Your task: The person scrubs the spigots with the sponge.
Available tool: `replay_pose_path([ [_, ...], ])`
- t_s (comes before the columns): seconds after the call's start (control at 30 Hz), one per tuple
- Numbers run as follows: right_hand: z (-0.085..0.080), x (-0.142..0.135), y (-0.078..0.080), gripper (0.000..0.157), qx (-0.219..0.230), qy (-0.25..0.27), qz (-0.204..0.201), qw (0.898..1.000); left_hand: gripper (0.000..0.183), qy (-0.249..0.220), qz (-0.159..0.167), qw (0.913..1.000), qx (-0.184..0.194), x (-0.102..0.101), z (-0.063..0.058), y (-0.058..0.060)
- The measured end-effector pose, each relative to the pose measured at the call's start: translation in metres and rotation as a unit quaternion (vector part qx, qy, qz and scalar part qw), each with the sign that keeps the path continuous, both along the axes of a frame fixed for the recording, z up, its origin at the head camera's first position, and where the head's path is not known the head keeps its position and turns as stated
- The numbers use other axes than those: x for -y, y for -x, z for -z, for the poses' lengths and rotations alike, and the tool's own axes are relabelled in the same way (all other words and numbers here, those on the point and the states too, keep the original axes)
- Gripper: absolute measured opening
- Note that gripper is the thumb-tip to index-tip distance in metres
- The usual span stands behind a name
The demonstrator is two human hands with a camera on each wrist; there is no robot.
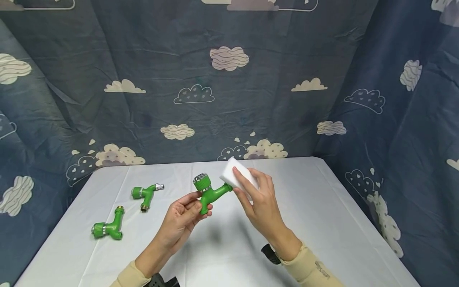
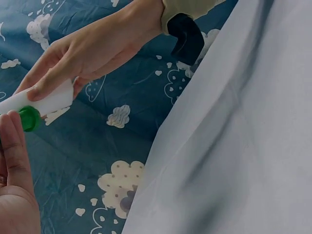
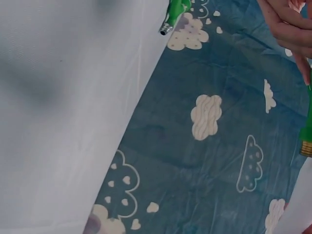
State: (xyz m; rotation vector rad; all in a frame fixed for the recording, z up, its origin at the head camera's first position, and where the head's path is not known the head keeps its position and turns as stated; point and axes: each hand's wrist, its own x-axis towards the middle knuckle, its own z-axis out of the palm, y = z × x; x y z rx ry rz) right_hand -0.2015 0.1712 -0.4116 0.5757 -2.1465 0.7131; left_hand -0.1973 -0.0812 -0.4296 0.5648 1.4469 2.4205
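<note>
In the head view my left hand [image 1: 183, 219] pinches a green plastic tap [image 1: 211, 195] by its lower spout, holding it above the table. The tap's ribbed knob points up and away. My right hand [image 1: 261, 201] grips a white sponge block [image 1: 236, 173] against the tap's other end, at the right. The left wrist view shows the sponge [image 2: 53, 100] beside the green end of the tap [image 2: 30, 118]. At the edge of the right wrist view, the brass thread of the tap [image 3: 306, 147] lies close to the sponge [image 3: 296, 200].
Two more green taps lie on the left of the white-covered table [image 1: 322, 239]: one with a metal nozzle [image 1: 146, 195] farther back, another [image 1: 109, 228] nearer. A dark blue cloud-print curtain [image 1: 251, 103] surrounds the table at the back and sides.
</note>
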Motion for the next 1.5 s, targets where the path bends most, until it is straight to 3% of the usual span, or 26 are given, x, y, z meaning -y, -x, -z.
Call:
replay_pose_path([
  [0.37,-0.002,0.013,-0.005,0.042,-0.039,-0.043,-0.018,0.998,0.036,-0.006,-0.012,0.9999,0.007,-0.006,-0.002,-0.002],
  [0.63,-0.001,0.024,-0.009,0.039,-0.11,-0.088,-0.053,0.989,0.025,-0.044,-0.001,0.9989,-0.017,-0.012,-0.006,0.002],
  [0.83,-0.002,0.013,-0.005,0.033,-0.152,-0.117,-0.056,0.98,0.024,-0.048,0.009,0.9988,-0.001,-0.006,-0.01,0.002],
  [0.97,-0.004,0.002,-0.001,0.035,-0.152,-0.11,-0.045,0.981,0.023,-0.037,0.016,0.9991,0.011,0.0,-0.012,0.002],
  [1.1,-0.003,-0.002,0.0,0.039,-0.105,-0.064,-0.04,0.992,0.024,-0.032,0.016,0.9993,0.006,0.004,-0.014,0.002],
  [1.23,-0.002,0.001,-0.001,0.042,0.005,0.044,-0.068,0.997,0.025,-0.04,0.02,0.9989,-0.011,0.006,-0.015,0.004],
  [1.33,-0.004,0.005,-0.002,0.051,0.101,0.142,-0.109,0.979,0.026,-0.051,0.029,0.998,-0.022,0.006,-0.016,0.005],
  [1.5,-0.012,0.008,-0.002,0.054,0.23,0.254,-0.185,0.921,0.026,-0.028,0.009,0.9993,-0.021,0.005,-0.017,0.006],
])
